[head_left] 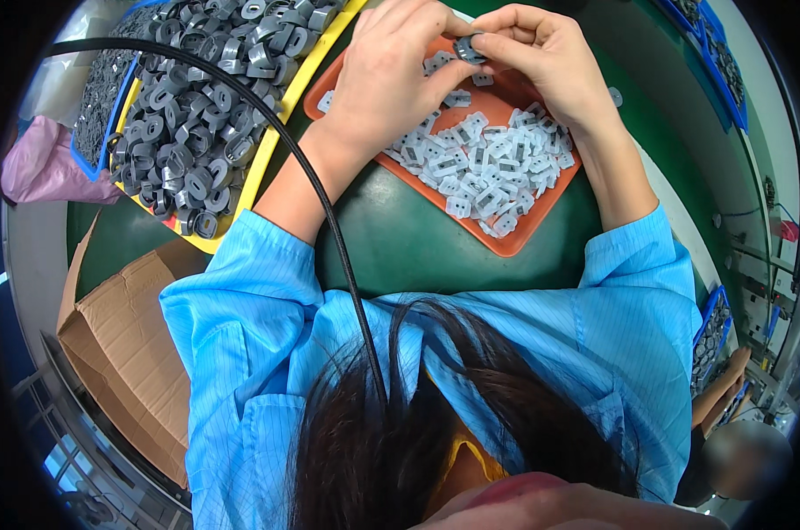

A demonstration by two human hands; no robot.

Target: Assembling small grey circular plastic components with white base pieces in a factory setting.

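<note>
Above the far part of an orange tray [512, 245], my two hands meet at one small dark grey plastic part [469, 49]. My left hand [395, 66] grips it from the left, with thumb and fingers closed around its edge. From the other side my right hand [550, 66] pinches it between thumb and forefinger. Many small translucent white plastic pieces [488, 168] with dark centres lie heaped in the tray below. Whether one of them is joined to the grey part is too small to tell.
A yellow tray [267, 159] full of grey ring-shaped parts [197, 124] stands at left, beside a blue bin [89, 168] of dark small pieces. A black cable [307, 168] crosses the view. An open cardboard box [135, 327] sits lower left. Another person [713, 397] is at far right.
</note>
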